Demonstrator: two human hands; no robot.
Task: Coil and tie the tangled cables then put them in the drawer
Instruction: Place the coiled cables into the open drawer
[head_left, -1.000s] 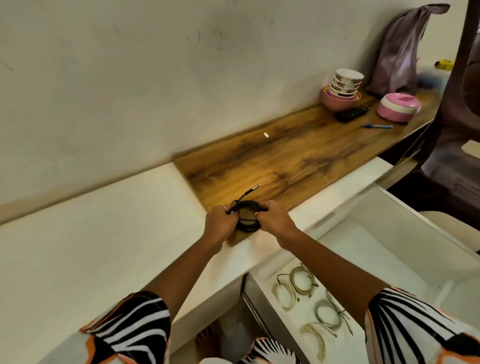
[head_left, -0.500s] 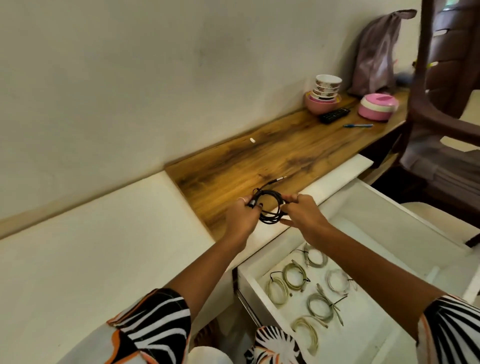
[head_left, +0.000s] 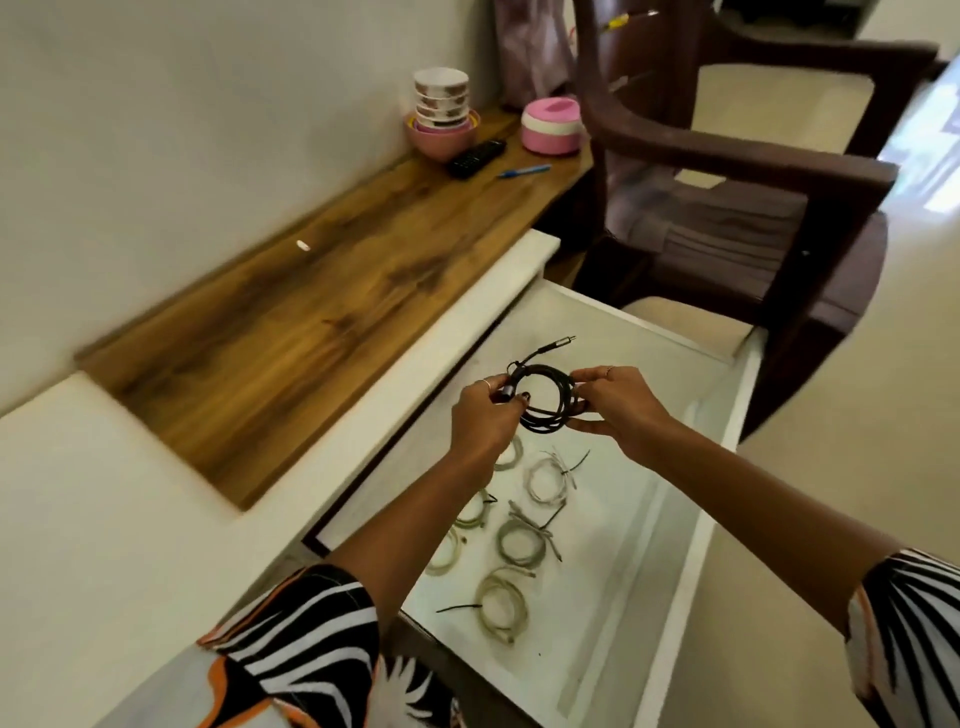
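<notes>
Together, left hand (head_left: 480, 415) and right hand (head_left: 615, 405) pinched one coiled black cable (head_left: 545, 402) at frame centre, above the open white drawer (head_left: 691, 499). Below lay six pale coiled cables (head_left: 522, 540). One wooden tabletop (head_left: 311, 322) stretched upper left.

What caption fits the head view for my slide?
Both hands hold a coiled black cable over the open drawer.

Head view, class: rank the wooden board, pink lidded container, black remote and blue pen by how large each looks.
1. Wooden board, by far the largest.
2. Pink lidded container.
3. Black remote.
4. Blue pen.
Remote and pen look close in length, but the pen is much thinner. All three small things lie far from the camera.
</notes>
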